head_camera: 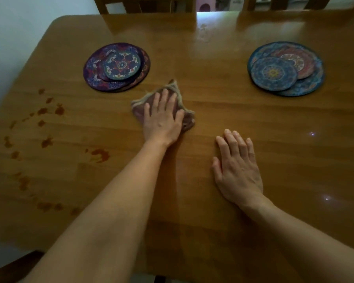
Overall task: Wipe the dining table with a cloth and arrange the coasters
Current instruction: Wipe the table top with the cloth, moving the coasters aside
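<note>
Left hand (pixel 161 117) flat, fingers spread, pressing cloth (pixel 139 111) under palm and fingers; probably no grip. Right hand (pixel 236 168) flat, empty on table (pixel 213 48).

left hand (pixel 161 117) flat on cloth (pixel 139 111), mid table (pixel 213 99) | right hand (pixel 236 168) palm down on bare wood | purple coaster stack (pixel 116 67) far left, blue coaster stack (pixel 285 68) far right | reddish stains (pixel 99 155) left
</note>
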A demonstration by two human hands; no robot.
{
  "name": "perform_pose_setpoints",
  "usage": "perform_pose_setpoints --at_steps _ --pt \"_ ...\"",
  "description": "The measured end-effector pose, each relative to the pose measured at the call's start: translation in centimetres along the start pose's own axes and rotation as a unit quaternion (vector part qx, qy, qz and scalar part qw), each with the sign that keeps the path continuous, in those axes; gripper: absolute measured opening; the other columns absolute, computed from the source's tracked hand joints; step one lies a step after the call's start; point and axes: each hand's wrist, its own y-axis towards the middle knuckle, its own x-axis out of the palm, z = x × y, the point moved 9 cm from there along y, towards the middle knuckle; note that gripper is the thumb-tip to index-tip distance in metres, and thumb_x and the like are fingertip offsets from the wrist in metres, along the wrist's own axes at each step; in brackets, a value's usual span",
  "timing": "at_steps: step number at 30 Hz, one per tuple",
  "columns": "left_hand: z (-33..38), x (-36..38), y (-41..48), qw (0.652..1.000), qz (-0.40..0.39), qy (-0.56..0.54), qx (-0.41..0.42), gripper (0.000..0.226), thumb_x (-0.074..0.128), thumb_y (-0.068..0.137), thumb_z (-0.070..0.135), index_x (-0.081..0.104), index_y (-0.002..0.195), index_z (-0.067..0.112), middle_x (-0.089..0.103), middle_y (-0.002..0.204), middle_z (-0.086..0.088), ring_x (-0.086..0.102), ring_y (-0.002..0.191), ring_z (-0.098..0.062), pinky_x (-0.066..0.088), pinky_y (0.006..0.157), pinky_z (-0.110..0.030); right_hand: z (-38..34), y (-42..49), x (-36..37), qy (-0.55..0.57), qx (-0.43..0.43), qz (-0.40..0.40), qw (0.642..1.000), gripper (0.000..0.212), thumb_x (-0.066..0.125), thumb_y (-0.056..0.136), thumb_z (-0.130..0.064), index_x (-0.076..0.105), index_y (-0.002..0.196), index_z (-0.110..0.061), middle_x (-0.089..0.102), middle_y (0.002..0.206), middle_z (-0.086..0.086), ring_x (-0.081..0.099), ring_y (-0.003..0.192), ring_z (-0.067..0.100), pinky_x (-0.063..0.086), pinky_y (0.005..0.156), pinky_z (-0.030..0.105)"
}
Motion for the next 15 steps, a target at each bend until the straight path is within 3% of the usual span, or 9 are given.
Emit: perform_pose_setpoints --at_steps 4,8,10,15 --pt "5.6 1.8 -7.2 0.988 -0.017 0.01 0.156 0.056 0.027 0.099 0.048 0.017 0.153 0.036 0.004 0.163 0.011 -0.002 0.15 -0.009 -0.001 0.121 -0.04 0.2 0.1 0.0 0.021 0.002 0.003 1.0 0.061 0.029 0.093 -0.044 0.028 0.148 -0.019 0.025 0.158 0.007 0.012 0.149 0.022 0.004 0.122 0.044" --pt "3.0 1.8 -11.9 0.974 -0.043 0.005 0.222 0.06 0.024 0.095 0.054 0.022 0.152 0.038 0.008 0.162 0.015 0.001 0.149 -0.005 -0.001 0.121 -0.034 0.4 0.0 -0.3 0.066 0.002 0.012 0.998 0.062 0.031 0.091 -0.039 0.026 0.149 -0.016 0.028 0.157 0.007 0.014 0.148 0.019 0.002 0.122 0.04" --pt "-0.1 1.0 -9.7 0.981 -0.033 0.028 0.191 0.065 0.023 0.092 0.059 0.019 0.152 0.038 0.007 0.162 0.013 0.001 0.149 -0.006 0.0 0.121 -0.036 0.4 0.0 -0.5 0.085 0.003 0.014 0.996 0.06 0.033 0.092 -0.035 0.027 0.149 -0.016 0.027 0.157 0.006 0.013 0.149 0.018 -0.001 0.122 0.037" --pt "-3.8 -0.6 0.5 0.999 -0.004 0.028 0.019 0.061 0.027 0.098 0.055 0.014 0.154 0.034 0.0 0.164 0.01 -0.003 0.15 -0.011 -0.002 0.121 -0.041 0.3 0.0 -0.8 0.097 0.006 0.037 0.995 0.056 0.032 0.096 -0.032 0.029 0.149 -0.013 0.03 0.155 0.007 0.017 0.148 0.019 0.003 0.123 0.04"
